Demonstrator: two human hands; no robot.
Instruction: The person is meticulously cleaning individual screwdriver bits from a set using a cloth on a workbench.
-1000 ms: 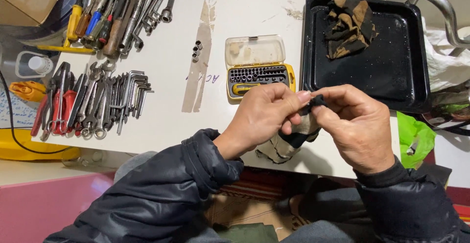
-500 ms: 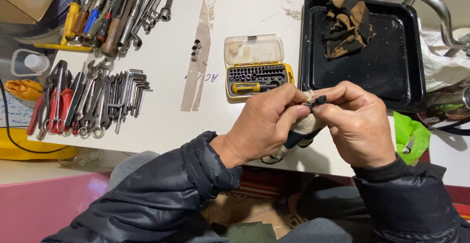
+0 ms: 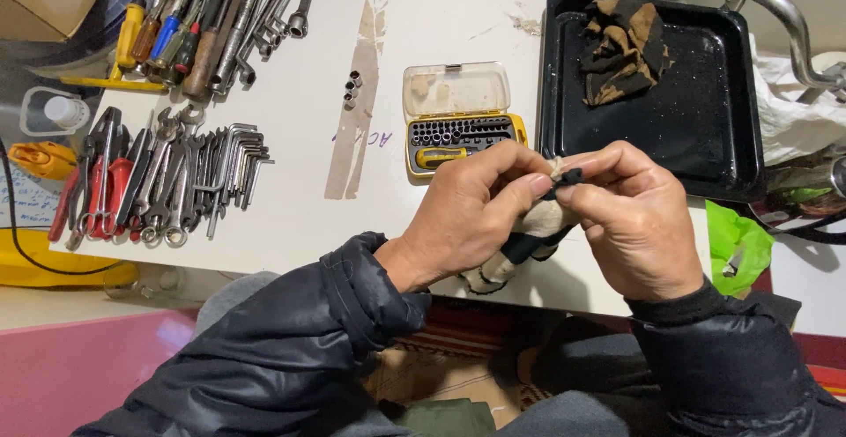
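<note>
Both hands, left (image 3: 480,217) and right (image 3: 639,221), raised off the tabletop (image 3: 291,208), fingers (image 3: 538,181) pinched shut around a small dark part (image 3: 571,175) wrapped in pale cloth (image 3: 529,234).

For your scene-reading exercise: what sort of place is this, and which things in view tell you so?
Probably a home workshop bench: a white table holds wrenches and hex keys, an open bit set case and a black tray with a stained rag.
</note>
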